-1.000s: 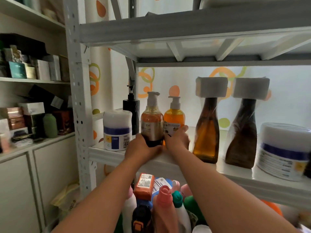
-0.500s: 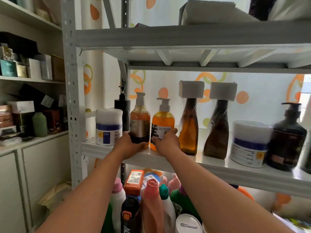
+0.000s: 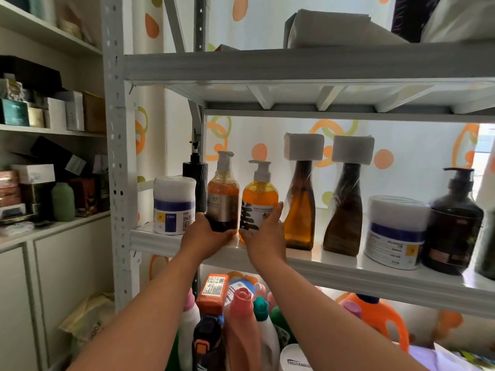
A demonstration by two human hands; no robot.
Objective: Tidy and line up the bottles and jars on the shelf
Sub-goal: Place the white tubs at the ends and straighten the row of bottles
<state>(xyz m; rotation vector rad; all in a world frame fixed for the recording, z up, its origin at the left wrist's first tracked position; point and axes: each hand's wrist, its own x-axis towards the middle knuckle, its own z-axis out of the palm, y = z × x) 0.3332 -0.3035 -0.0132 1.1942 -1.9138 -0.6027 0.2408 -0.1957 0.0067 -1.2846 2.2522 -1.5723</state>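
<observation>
Shifted rightward, right hand [image 3: 263, 232] clasping orange pump bottle [image 3: 259, 196], upright just right of amber bottle [image 3: 222, 195] clamped by left hand [image 3: 205, 235].

**Readable labels on the shelves**

The white jar [image 3: 173, 207] at the left end of the shelf carries "FHD" on its blue and white label. Below, a white cap [image 3: 296, 358] among the detergent bottles reads "YOUJIANGUA", cut off at its edge. Print on the other bottles, jars and boxes is too small or blurred to read.
</observation>
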